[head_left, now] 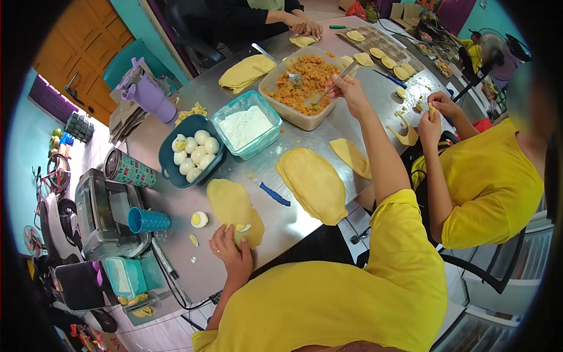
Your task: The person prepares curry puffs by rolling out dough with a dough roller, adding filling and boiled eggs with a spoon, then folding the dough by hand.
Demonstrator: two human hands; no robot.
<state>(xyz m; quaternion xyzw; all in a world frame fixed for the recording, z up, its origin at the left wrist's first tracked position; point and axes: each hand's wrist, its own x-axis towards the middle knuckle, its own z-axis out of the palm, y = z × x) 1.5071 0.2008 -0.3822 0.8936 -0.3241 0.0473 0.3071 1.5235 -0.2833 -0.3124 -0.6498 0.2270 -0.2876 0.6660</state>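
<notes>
My right hand grips a metal spoon, its bowl down in the orange vegetable filling inside a plastic tub. Another spoon rests in that same filling. My left hand lies with fingers extended on the lower edge of a flat dough sheet, beside a piece of boiled egg on the dough. Left of this sheet sit a cut boiled egg and a small egg piece. A stack of dough sheets lies to the right, past a blue-handled tool.
A bowl of peeled eggs and a flour container stand behind the dough. Left are a tumbler, blue cup and pasta machine. Co-workers' hands work at the right and far side. Filled pastries lie back right.
</notes>
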